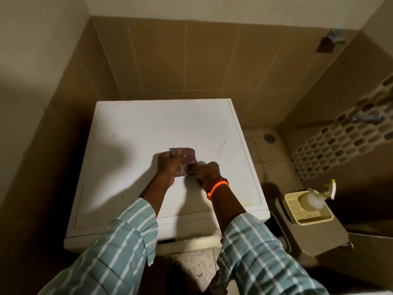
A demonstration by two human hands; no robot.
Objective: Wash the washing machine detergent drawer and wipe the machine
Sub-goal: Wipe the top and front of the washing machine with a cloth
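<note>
Currently, both hands work a small red-and-white checked cloth (185, 158) at the centre of the white washing machine top panel (148, 128). Left hand (169, 165) grips the cloth; right hand (205, 171) pinches its 5 o'clock edge. Judgement: wiping is under way; marks remain at 2 o'clock. Drawer status cannot be determined.

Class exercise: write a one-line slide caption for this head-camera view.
Both hands, left and right, grip a red-striped cloth on the white washing machine top.

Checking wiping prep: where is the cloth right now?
In the head view, the cloth lies mid-top of the washing machine, held between left hand and right hand.
</note>
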